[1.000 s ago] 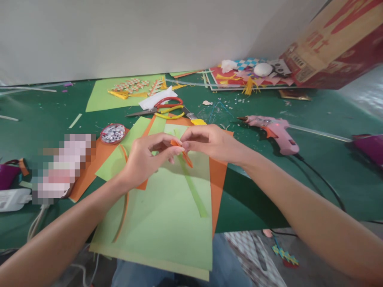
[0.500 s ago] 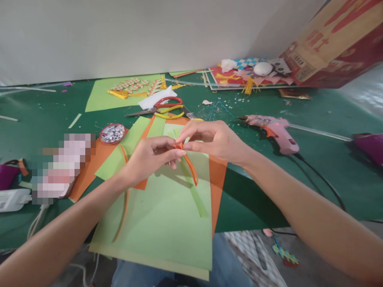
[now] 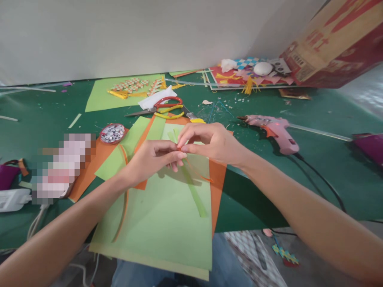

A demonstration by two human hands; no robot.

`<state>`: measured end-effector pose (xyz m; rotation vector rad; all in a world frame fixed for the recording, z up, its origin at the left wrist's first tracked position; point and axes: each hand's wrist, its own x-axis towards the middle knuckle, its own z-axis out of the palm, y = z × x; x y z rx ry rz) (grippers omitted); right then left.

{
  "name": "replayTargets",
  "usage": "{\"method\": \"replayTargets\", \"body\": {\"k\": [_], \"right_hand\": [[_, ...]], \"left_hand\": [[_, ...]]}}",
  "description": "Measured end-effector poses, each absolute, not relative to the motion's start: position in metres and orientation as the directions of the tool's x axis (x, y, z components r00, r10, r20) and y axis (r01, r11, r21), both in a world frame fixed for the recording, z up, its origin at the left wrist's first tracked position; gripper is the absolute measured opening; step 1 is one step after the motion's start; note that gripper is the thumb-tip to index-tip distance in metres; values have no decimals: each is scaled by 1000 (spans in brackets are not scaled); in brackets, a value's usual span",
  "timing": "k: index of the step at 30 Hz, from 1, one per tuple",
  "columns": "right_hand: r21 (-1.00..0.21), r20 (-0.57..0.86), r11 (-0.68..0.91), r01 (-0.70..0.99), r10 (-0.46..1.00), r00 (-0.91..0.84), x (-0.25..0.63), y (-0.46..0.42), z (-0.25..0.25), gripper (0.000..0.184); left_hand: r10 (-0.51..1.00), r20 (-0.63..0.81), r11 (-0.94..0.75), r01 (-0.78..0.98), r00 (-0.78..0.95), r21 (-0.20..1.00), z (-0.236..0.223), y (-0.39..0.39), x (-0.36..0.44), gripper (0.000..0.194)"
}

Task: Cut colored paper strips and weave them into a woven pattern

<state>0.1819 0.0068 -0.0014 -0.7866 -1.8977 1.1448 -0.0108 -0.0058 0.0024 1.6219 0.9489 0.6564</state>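
Both hands meet above a light green paper sheet (image 3: pixel 167 227). My left hand (image 3: pixel 152 157) pinches an orange paper strip (image 3: pixel 199 174) between thumb and fingers. The fingertips of my right hand (image 3: pixel 206 141) close on the same strip at nearly the same spot, hiding most of the gripped end. Its free tail hangs down to the right, seen almost edge-on. Beneath it, green paper strips (image 3: pixel 196 195) lie on the sheet. A second orange strip (image 3: pixel 124 217) curves along the sheet's left side, partly covered by my left forearm.
Red- and yellow-handled scissors (image 3: pixel 167 107) lie beyond my hands, near a yellow cutter (image 3: pixel 196 119). A pink glue gun (image 3: pixel 272 127) with a cord sits at right. A round dish of small googly eyes (image 3: pixel 112 133) and a blurred-out phone (image 3: pixel 64 167) are at left.
The orange strip has turned between my fingers, its tail swinging to the right and now showing its thin edge. My hands have barely shifted.
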Motion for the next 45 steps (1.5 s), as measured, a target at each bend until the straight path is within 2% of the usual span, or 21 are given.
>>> {"method": "replayTargets", "body": {"k": [11, 15, 21, 28, 32, 36, 40, 45], "right_hand": [[-910, 266, 381, 163, 837, -478, 181, 4, 1, 8], [-920, 251, 360, 154, 844, -473, 181, 4, 3, 15], [-948, 112, 249, 200, 847, -520, 184, 6, 4, 29], [-890, 18, 280, 361, 811, -584, 183, 6, 0, 36], [-887, -29, 264, 378, 786, -617, 182, 6, 3, 42], [-895, -22, 257, 365, 792, -610, 182, 6, 5, 40], [-913, -32, 228, 339, 787, -616, 182, 6, 4, 36], [-960, -89, 127, 252, 713, -696, 183, 6, 6, 29]], "left_hand": [[879, -5, -132, 253, 477, 958, 1, -6, -12, 22], [896, 26, -159, 266, 444, 951, 2, -6, -12, 26], [926, 80, -192, 277, 369, 941, 2, -7, -12, 26], [935, 141, -239, 284, 324, 928, 2, -6, -12, 25], [924, 132, -237, 268, 359, 934, 2, -6, -11, 20], [919, 115, -228, 272, 377, 935, 2, -7, -12, 15], [904, 112, -232, 255, 412, 939, 4, -7, -12, 16], [890, 103, -199, 175, 445, 964, 8, -9, -10, 23]]}}
